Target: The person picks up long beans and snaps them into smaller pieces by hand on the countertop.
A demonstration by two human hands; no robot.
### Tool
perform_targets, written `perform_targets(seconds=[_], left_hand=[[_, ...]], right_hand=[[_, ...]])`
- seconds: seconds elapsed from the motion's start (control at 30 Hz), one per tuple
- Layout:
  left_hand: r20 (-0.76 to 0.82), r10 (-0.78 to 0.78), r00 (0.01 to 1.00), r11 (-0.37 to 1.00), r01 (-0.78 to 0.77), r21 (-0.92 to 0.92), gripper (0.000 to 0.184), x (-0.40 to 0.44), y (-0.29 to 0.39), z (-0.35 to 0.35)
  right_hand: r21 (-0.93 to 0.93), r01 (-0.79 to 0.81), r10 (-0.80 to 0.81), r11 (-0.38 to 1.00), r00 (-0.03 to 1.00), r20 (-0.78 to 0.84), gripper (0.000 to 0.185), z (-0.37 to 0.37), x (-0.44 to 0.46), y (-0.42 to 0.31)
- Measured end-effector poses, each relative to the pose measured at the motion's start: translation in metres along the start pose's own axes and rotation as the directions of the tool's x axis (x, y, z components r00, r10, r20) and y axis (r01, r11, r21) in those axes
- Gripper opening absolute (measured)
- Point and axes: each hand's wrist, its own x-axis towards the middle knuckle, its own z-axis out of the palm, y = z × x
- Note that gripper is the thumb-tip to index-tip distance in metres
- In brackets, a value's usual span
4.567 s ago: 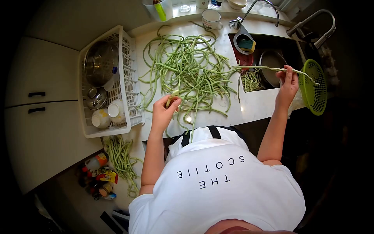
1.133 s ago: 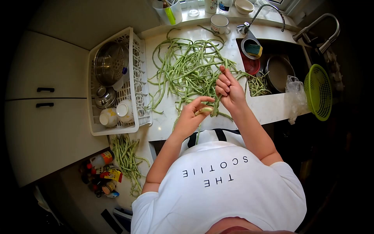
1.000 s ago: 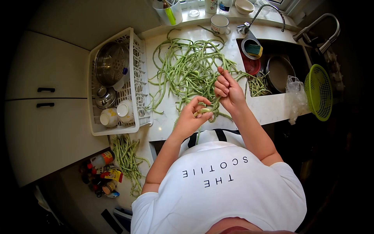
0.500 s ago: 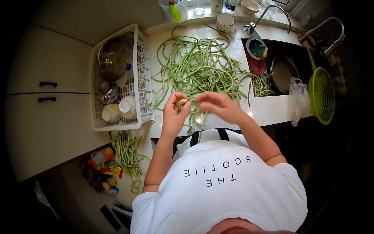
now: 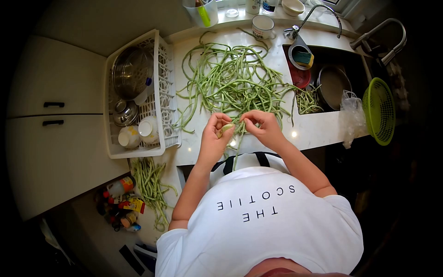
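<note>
A long green bean (image 5: 224, 130) is curled in my left hand (image 5: 214, 141), whose fingers are closed around it. Facing it, my right hand (image 5: 266, 131) is pinched, its thumb and forefinger at a bean just right of the left fingertips. Exactly what the right fingertips grip is partly hidden. Both hands hover over the near edge of a tangled pile of long green beans (image 5: 235, 83) on the white counter (image 5: 187, 150). A few strands hang below the hands toward my shirt.
At left stands a white dish rack (image 5: 159, 92) with bowls and pots. Behind it lie more beans (image 5: 150, 182) beside bottles and packets (image 5: 122, 203). On the right, the sink (image 5: 355, 69) holds a pan and bean pieces. A plastic bag (image 5: 351, 115) and green colander (image 5: 380, 111) sit beyond.
My right hand has come down and closed into a pinch close to the left fingertips. The left hand has shifted slightly right, still holding its bean.
</note>
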Motion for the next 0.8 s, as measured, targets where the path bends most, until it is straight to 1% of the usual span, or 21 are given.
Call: perform_targets(seconds=[0.03, 0.07, 0.1, 0.13, 0.17, 0.2, 0.23, 0.27, 0.3, 0.33, 0.37, 0.43, 0.47, 0.5, 0.53, 0.57, 0.6, 0.63, 0.7, 0.77, 0.8], left_hand=[[0.001, -0.001, 1.000, 1.000, 0.001, -0.001, 0.019, 0.001, -0.003, 0.003], [0.008, -0.006, 1.000, 1.000, 0.006, 0.010, 0.018, 0.001, -0.005, 0.005], [0.015, -0.012, 1.000, 1.000, 0.011, 0.021, 0.018, 0.000, -0.007, 0.006], [0.014, -0.013, 1.000, 1.000, 0.013, 0.019, 0.018, 0.000, -0.006, 0.006], [0.011, -0.031, 0.999, 0.999, 0.031, 0.019, 0.017, -0.001, -0.004, 0.005], [0.009, -0.049, 0.999, 0.999, 0.048, 0.019, 0.016, -0.001, -0.003, 0.005], [0.011, -0.048, 0.999, 0.999, 0.048, 0.016, 0.016, -0.002, -0.002, 0.003], [0.001, -0.052, 0.999, 0.999, 0.052, -0.009, 0.015, -0.002, -0.001, 0.000], [-0.010, -0.056, 0.998, 0.998, 0.056, -0.035, 0.014, -0.002, 0.000, -0.004], [-0.012, -0.055, 0.998, 0.998, 0.054, -0.036, 0.014, -0.002, 0.001, -0.008], [-0.014, -0.066, 0.998, 0.998, 0.066, -0.002, 0.013, -0.002, 0.001, -0.012], [-0.014, -0.077, 0.997, 0.996, 0.077, 0.033, 0.013, -0.002, 0.003, -0.018], [0.023, -0.087, 0.996, 0.994, 0.085, 0.066, 0.013, -0.002, 0.004, -0.019], [0.061, -0.101, 0.993, 0.991, 0.095, 0.097, 0.012, -0.001, 0.005, -0.019], [0.066, -0.103, 0.993, 0.991, 0.096, 0.096, 0.012, -0.001, 0.005, -0.018], [0.080, -0.122, 0.989, 0.987, 0.112, 0.117, 0.012, -0.001, 0.006, -0.018], [0.092, -0.140, 0.986, 0.982, 0.126, 0.139, 0.011, 0.000, 0.006, -0.018], [0.092, -0.139, 0.986, 0.982, 0.125, 0.140, 0.011, 0.000, 0.004, -0.018], [0.182, -0.098, 0.978, 0.981, 0.064, 0.183, 0.012, -0.001, 0.001, -0.021], [0.145, -0.130, 0.981, 0.973, 0.097, 0.211, 0.013, -0.002, 0.007, -0.025], [0.116, -0.164, 0.980, 0.963, 0.134, 0.233, 0.017, -0.003, 0.010, -0.027]], right_hand=[[-0.001, -0.001, 0.001, 1.000, 1.000, 0.000, 0.008, 0.002, -0.001, 0.008], [0.237, -0.120, 0.123, 0.964, 0.992, 0.001, 0.008, 0.003, -0.003, 0.018], [0.460, -0.228, 0.241, 0.858, 0.970, 0.032, 0.008, 0.003, -0.004, 0.021], [0.459, -0.230, 0.242, 0.858, 0.970, 0.032, 0.008, 0.000, -0.004, 0.023], [0.078, -0.017, 0.030, 0.997, 0.986, -0.165, 0.008, -0.007, -0.001, 0.024], [-0.345, 0.147, -0.243, 0.927, 0.936, -0.255, 0.009, -0.017, 0.002, 0.025], [-0.551, 0.249, -0.446, 0.796, 0.857, -0.258, 0.013, -0.035, 0.010, 0.035], [-0.645, 0.237, -0.505, 0.726, 0.821, -0.267, 0.017, -0.056, 0.014, 0.046], [-0.695, 0.076, -0.401, 0.715, 0.859, -0.319, 0.019, -0.081, 0.016, 0.054], [-0.737, 0.060, -0.455, 0.673, 0.820, -0.348, 0.023, -0.104, 0.021, 0.064], [-0.858, -0.036, -0.537, 0.513, 0.766, -0.354, 0.023, -0.114, 0.023, 0.051], [-0.838, -0.181, -0.509, 0.515, 0.722, -0.469, 0.019, -0.126, 0.023, 0.068], [-0.711, -0.213, -0.274, 0.670, 0.819, -0.503, 0.016, -0.130, 0.024, 0.081], [-0.556, -0.278, -0.024, 0.783, 0.880, -0.474, 0.019, -0.131, 0.024, 0.095], [-0.510, -0.353, 0.158, 0.784, 0.909, -0.387, 0.034, -0.120, 0.025, 0.092], [-0.539, -0.468, 0.315, 0.700, 0.880, -0.354, 0.042, -0.106, 0.026, 0.090], [-0.576, -0.519, 0.395, 0.632, 0.855, -0.337, 0.040, -0.089, 0.030, 0.085], [-0.575, -0.518, 0.394, 0.633, 0.855, -0.337, 0.040, -0.080, 0.029, 0.092], [-0.713, -0.377, 0.256, 0.591, 0.926, -0.277, 0.039, -0.063, 0.030, 0.111], [-0.664, -0.388, 0.263, 0.640, 0.922, -0.284, 0.034, -0.060, 0.034, 0.114], [-0.393, -0.373, 0.248, 0.840, 0.910, -0.333, 0.029, -0.062, 0.037, 0.116]])
